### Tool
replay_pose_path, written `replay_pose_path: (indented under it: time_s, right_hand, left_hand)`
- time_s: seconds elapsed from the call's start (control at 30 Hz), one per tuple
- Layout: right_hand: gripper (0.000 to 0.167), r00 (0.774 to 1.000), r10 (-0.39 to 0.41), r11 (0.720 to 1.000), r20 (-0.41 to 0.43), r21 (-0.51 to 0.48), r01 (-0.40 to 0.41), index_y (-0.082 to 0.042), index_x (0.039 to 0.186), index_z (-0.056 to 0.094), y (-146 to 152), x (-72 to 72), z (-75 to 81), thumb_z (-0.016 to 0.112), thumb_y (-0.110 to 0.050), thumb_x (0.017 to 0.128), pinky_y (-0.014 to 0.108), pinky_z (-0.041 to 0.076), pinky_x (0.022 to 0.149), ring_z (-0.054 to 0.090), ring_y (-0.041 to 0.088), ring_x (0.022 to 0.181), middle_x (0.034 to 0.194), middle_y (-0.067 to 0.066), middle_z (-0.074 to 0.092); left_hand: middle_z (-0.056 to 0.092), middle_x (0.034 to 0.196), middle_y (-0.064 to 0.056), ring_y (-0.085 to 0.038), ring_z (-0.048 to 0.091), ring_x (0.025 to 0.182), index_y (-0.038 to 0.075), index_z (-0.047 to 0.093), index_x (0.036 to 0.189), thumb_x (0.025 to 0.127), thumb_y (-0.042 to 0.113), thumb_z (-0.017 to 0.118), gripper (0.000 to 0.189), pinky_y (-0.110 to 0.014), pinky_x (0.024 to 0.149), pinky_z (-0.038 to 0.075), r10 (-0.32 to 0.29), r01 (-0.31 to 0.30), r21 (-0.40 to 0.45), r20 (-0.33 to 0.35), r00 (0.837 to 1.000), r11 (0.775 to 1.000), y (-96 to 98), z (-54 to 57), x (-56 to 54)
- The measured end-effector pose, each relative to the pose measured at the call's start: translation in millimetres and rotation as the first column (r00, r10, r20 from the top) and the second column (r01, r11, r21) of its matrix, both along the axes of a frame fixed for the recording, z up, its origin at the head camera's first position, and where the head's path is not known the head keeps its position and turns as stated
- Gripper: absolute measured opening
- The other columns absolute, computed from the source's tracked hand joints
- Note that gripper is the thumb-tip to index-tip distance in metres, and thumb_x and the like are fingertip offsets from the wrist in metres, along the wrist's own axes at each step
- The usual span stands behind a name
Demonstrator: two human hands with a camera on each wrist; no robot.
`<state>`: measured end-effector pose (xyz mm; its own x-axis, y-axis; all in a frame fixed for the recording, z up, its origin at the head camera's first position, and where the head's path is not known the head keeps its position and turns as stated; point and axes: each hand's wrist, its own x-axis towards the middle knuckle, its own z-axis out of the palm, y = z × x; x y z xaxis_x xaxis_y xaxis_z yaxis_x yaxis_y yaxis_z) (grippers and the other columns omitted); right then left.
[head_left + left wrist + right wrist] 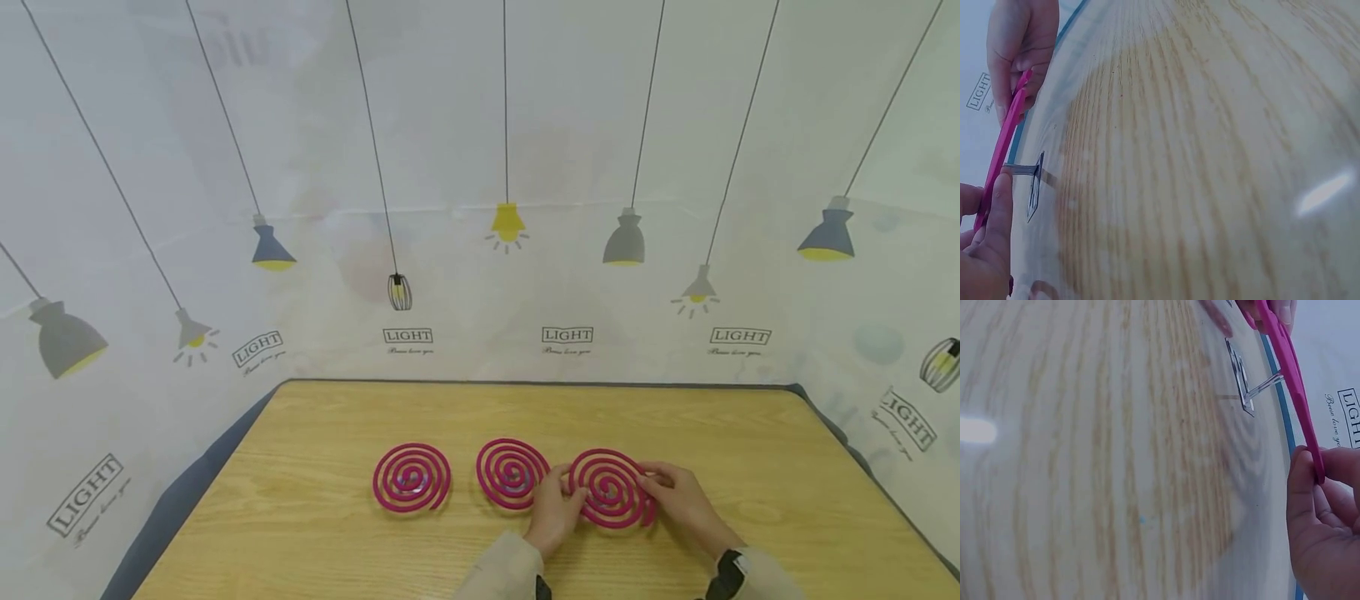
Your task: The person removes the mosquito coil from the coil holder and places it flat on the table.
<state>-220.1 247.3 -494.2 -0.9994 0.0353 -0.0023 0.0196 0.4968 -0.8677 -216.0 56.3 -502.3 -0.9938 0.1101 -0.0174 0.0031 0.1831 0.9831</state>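
Three magenta mosquito coils sit in a row in the head view. My left hand pinches the left rim of the rightmost mosquito coil, while fingers of my right hand grip its right rim. Both wrist views show this coil edge-on, held up above the tabletop. Under it is a small metal stand, whose post reaches to the coil; whether the two are fastened cannot be told. Just left of my left hand is the middle mosquito coil, partly behind the fingers.
Farther left lies the third mosquito coil, with a bit of shiny stand showing beneath it. The wooden table ends at a dark edge against a white wall covering printed with lamps.
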Motion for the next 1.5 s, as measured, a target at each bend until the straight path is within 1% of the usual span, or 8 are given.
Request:
replay_pose_path:
  time_s: [0.17, 0.47, 0.63, 0.8, 0.97, 1.17, 1.27, 1.5]
  right_hand:
    - [0.028, 1.000, 0.003, 1.000, -0.007, -0.030, -0.003, 0.014, 0.109, 0.053, -1.0, 1.3, 2.9, 0.053, -0.001, 0.086, 0.020, 0.048, 0.063, 0.059, 0.017, 0.076, 0.086, 0.017, 0.063]
    - [0.030, 1.000, 0.016, 0.999, -0.024, -0.028, -0.016, 0.015, 0.110, 0.052, -0.9, 3.5, 12.0, 0.054, -0.003, 0.086, 0.021, 0.049, 0.060, 0.059, 0.013, 0.073, 0.085, 0.016, 0.063]
    - [0.031, 0.999, 0.017, 0.999, -0.035, -0.038, -0.018, 0.015, 0.112, 0.050, 0.8, 1.7, 14.9, 0.054, -0.002, 0.086, 0.024, 0.052, 0.061, 0.059, 0.011, 0.070, 0.086, 0.018, 0.062]
    - [0.034, 0.999, 0.027, 0.999, -0.036, -0.032, -0.029, 0.015, 0.113, 0.049, 1.7, 0.7, 17.8, 0.054, -0.004, 0.086, 0.024, 0.052, 0.062, 0.060, 0.014, 0.072, 0.086, 0.018, 0.062]
    - [0.034, 0.999, 0.046, 0.999, 0.000, -0.027, -0.046, 0.013, 0.115, 0.049, 2.9, 1.3, 22.4, 0.054, -0.007, 0.087, 0.025, 0.052, 0.062, 0.059, 0.016, 0.076, 0.087, 0.014, 0.061]
    - [0.037, 0.996, 0.090, 0.991, 0.015, -0.101, -0.088, 0.013, 0.118, 0.046, 6.2, 1.1, 28.5, 0.052, -0.009, 0.089, 0.030, 0.053, 0.062, 0.061, 0.021, 0.074, 0.086, 0.015, 0.061]
    - [0.039, 0.995, 0.094, 0.989, 0.022, -0.119, -0.091, 0.014, 0.119, 0.044, 6.8, 0.2, 29.7, 0.052, -0.011, 0.089, 0.032, 0.053, 0.061, 0.061, 0.020, 0.073, 0.087, 0.015, 0.061]
    - [0.038, 0.994, 0.088, 0.985, 0.058, -0.156, -0.078, 0.013, 0.120, 0.043, 4.9, -1.6, 29.6, 0.051, -0.009, 0.089, 0.037, 0.053, 0.058, 0.062, 0.022, 0.066, 0.086, 0.014, 0.061]
  left_hand:
    - [0.049, 0.075, -0.002, -0.010, 0.053, 0.051, -0.001, 0.045, 0.122, 0.082, 0.001, 0.058, 0.042, -0.022, 0.048, 0.050, -0.015, 0.015, 0.014, 0.019, 1.000, 1.000, -2.1, 1.9, 0.0]
    - [0.049, 0.077, -0.001, -0.012, 0.055, 0.052, -0.001, 0.046, 0.122, 0.084, 0.004, 0.057, 0.040, -0.022, 0.045, 0.048, -0.034, 0.034, 0.010, -0.030, 0.999, 0.999, -4.4, 8.1, -0.4]
    - [0.048, 0.077, -0.001, -0.012, 0.055, 0.054, 0.000, 0.047, 0.122, 0.084, 0.006, 0.058, 0.039, -0.021, 0.044, 0.047, -0.040, 0.041, 0.017, -0.055, 0.998, 0.999, -4.0, 8.2, -4.4]
    - [0.049, 0.077, -0.001, -0.014, 0.056, 0.055, 0.000, 0.047, 0.122, 0.084, 0.006, 0.058, 0.039, -0.020, 0.043, 0.045, -0.050, 0.051, 0.014, -0.070, 0.996, 0.999, -4.9, 8.6, -7.7]
    - [0.049, 0.077, -0.001, -0.015, 0.056, 0.055, -0.002, 0.046, 0.123, 0.085, 0.005, 0.057, 0.040, -0.021, 0.044, 0.046, -0.066, 0.067, 0.007, -0.078, 0.995, 0.998, -6.8, 10.0, -6.5]
    - [0.050, 0.077, -0.002, -0.019, 0.057, 0.054, -0.003, 0.043, 0.125, 0.086, 0.006, 0.055, 0.042, -0.024, 0.045, 0.049, -0.073, 0.075, 0.028, -0.077, 0.994, 0.997, -6.4, 14.2, -7.6]
    - [0.051, 0.078, -0.002, -0.017, 0.057, 0.054, -0.003, 0.043, 0.126, 0.086, 0.006, 0.056, 0.043, -0.026, 0.046, 0.049, -0.071, 0.073, 0.032, -0.077, 0.994, 0.997, -6.1, 14.5, -9.8]
    - [0.050, 0.082, -0.003, -0.010, 0.056, 0.057, -0.002, 0.045, 0.125, 0.085, 0.006, 0.056, 0.042, -0.022, 0.047, 0.048, -0.058, 0.056, -0.017, -0.102, 0.993, 0.998, -8.3, 13.9, -13.2]
